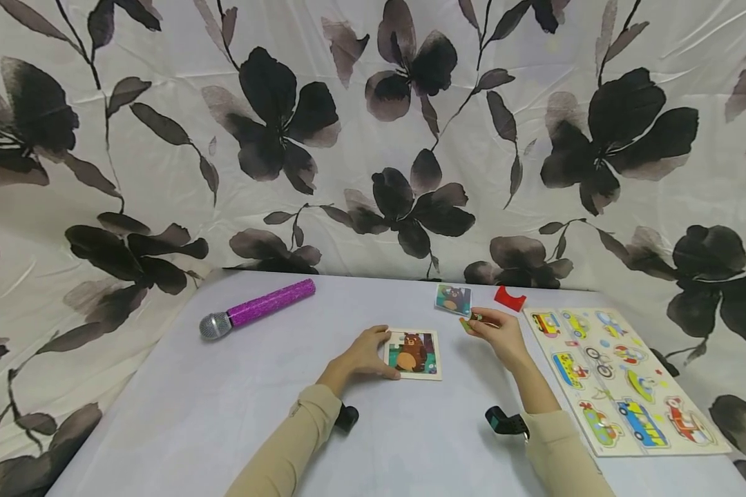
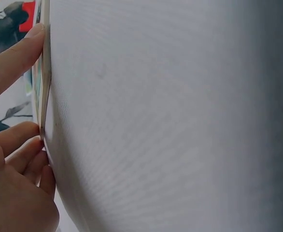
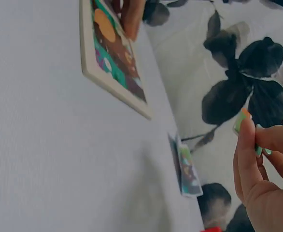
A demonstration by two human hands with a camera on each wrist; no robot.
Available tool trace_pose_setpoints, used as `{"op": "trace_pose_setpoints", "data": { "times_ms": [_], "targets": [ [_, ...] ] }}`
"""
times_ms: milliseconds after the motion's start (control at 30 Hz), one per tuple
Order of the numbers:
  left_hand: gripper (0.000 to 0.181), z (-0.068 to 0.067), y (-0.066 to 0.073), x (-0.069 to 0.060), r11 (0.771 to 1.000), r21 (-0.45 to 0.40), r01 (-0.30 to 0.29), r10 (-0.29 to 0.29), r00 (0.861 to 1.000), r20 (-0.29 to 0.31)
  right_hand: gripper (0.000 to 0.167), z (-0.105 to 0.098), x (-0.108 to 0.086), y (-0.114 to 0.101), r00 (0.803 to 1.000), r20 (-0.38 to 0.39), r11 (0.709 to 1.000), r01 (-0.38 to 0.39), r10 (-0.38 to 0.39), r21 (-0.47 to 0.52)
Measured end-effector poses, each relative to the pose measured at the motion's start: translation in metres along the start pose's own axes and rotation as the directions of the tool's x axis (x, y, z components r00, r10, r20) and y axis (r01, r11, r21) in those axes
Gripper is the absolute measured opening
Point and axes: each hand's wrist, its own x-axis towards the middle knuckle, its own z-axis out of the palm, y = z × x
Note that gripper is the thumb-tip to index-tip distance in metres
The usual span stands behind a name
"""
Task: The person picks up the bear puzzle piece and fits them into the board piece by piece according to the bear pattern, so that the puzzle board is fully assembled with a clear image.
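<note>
A small square bear puzzle (image 1: pixel 412 353) in a pale wooden frame lies flat on the table. My left hand (image 1: pixel 367 353) holds it by its left side, thumb at the near edge and fingers at the far edge. In the left wrist view the wooden frame (image 2: pixel 46 72) shows edge-on between thumb and fingers. To the right of the puzzle, my right hand (image 1: pixel 500 337) pinches a small puzzle piece (image 1: pixel 464 324) above the table. The right wrist view shows green and orange on this piece (image 3: pixel 239 121); fingers hide most of it.
A bear picture card (image 1: pixel 453 299) leans up behind the right hand, beside a red curved piece (image 1: pixel 510 298). Along the right side lies a vehicle puzzle board (image 1: pixel 628 383). A glittery purple microphone (image 1: pixel 273 302) lies at the left back. Floral cloth (image 1: pixel 410 138) hangs behind the table.
</note>
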Motion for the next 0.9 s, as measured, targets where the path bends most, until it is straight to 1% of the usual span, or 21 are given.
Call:
{"op": "trace_pose_setpoints", "data": {
  "times_ms": [133,167,200,300,333,400,433,533,667,767,833,900],
  "targets": [
    [0.09,-0.001,0.0,0.002,1.0,0.012,-0.012,0.012,1.0,0.001,0.038,0.013,0.006,0.004,1.0,-0.007,0.999,0.022,-0.022,0.049],
    [0.09,0.0,0.0,0.002,1.0,0.015,-0.017,0.017,1.0,-0.002,0.038,0.016,0.007,0.005,0.999,-0.009,0.997,0.031,-0.031,0.073],
    [0.091,0.0,0.0,0.002,1.0,0.015,-0.017,0.017,1.0,-0.003,0.038,0.018,0.008,0.006,0.998,-0.002,0.992,0.057,-0.057,0.114],
    [0.09,0.0,-0.001,0.003,1.0,0.017,-0.016,0.016,1.0,-0.005,0.042,0.028,0.01,0.009,0.998,-0.001,0.984,0.065,-0.066,0.167],
    [0.09,0.0,-0.001,0.003,1.0,0.015,-0.014,0.014,1.0,-0.005,0.042,0.031,0.011,0.009,0.999,-0.007,0.984,0.053,-0.053,0.172],
    [0.091,0.001,-0.001,0.003,1.0,0.01,-0.01,0.01,1.0,-0.008,0.042,0.04,0.015,0.011,1.0,-0.012,0.985,0.031,-0.029,0.169],
    [0.091,0.0,-0.001,0.003,1.0,0.008,-0.007,0.007,1.0,-0.008,0.044,0.044,0.017,0.011,1.0,-0.021,0.99,0.004,-0.001,0.143],
    [0.091,0.0,-0.001,0.002,1.0,0.001,-0.004,0.004,1.0,-0.007,0.039,0.057,0.023,0.012,1.0,-0.023,0.989,-0.003,0.007,0.151],
    [0.091,-0.001,0.0,0.001,1.0,0.001,-0.015,0.015,1.0,-0.008,0.039,0.07,0.024,0.006,0.999,0.008,0.983,0.037,-0.039,0.182],
    [0.091,-0.002,0.001,0.001,1.0,0.004,-0.021,0.021,1.0,-0.01,0.042,0.076,0.024,0.007,0.996,0.051,0.988,0.063,-0.07,0.142],
    [0.091,-0.001,0.001,0.001,1.0,0.007,-0.019,0.019,1.0,-0.007,0.043,0.08,0.024,0.009,0.992,0.087,0.992,0.079,-0.088,0.098],
    [0.09,-0.001,0.001,0.001,1.0,0.011,-0.016,0.016,1.0,-0.005,0.043,0.082,0.026,0.014,0.987,0.12,0.993,0.103,-0.109,0.058]
  ]
}}
